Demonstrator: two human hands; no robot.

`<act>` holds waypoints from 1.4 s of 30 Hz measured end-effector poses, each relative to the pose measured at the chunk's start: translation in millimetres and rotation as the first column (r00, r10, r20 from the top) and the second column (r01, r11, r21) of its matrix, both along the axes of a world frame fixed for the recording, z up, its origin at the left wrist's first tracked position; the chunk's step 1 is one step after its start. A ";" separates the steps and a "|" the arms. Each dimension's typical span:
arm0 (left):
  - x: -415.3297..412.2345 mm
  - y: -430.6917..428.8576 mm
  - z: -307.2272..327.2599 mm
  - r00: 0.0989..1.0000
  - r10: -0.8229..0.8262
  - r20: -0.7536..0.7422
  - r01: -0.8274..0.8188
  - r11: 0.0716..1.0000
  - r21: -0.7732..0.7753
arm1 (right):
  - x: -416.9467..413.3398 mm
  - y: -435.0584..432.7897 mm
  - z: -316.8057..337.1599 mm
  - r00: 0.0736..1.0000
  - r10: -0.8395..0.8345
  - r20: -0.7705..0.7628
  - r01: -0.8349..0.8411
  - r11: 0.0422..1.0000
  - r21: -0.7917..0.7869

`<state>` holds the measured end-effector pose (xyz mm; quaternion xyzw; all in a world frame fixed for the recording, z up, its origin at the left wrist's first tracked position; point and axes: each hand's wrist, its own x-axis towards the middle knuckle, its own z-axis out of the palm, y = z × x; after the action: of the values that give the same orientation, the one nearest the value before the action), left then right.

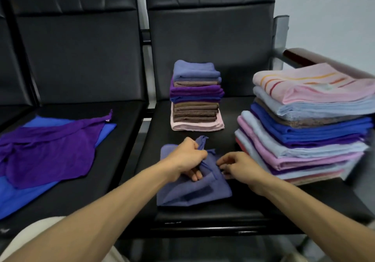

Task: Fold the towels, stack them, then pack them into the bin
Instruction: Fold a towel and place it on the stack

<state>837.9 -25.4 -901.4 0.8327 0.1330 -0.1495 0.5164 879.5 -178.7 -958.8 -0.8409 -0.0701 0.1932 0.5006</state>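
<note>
A slate-blue towel (190,190) lies partly folded and rumpled on the black seat in front of me. My left hand (185,157) grips a bunched fold of it, with a corner sticking up past the fingers. My right hand (236,165) pinches the towel's right edge, fingers curled. Behind the towel stands a neat stack of small folded towels (195,95) in blue, purple, brown and pink. A taller pile of larger folded towels (308,123) sits at the right, pink striped on top.
A purple towel (50,150) lies spread loosely over a bright blue towel (18,196) on the left seat. The black seat backs rise behind. A dark wooden armrest (298,55) runs along the right. No bin is in view.
</note>
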 end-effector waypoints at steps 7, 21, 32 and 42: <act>5.7 -20.9 -21.4 0.998 -0.034 -0.045 0.033 0.999 -0.024 | 0.7 -5.6 2.3 0.988 -0.003 -0.153 0.023 0.992 0.128; -18.1 76.0 3.1 0.982 -0.186 0.022 0.130 0.762 0.635 | -20.4 -1.0 18.9 0.938 0.296 0.179 -0.105 0.738 -0.666; -28.7 81.5 -9.3 0.993 0.043 0.112 -0.083 0.920 0.382 | -12.1 24.0 20.4 0.959 0.005 0.283 0.029 0.993 -0.116; 23.0 78.8 54.7 0.773 0.344 0.533 -0.223 0.934 -0.279 | 46.6 41.2 99.4 0.788 -0.281 0.548 0.139 0.948 0.285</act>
<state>860.9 53.3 -846.7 0.7527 0.0802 0.1752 0.6296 926.1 -137.5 -859.4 -0.7982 -0.1473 -0.1401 0.5671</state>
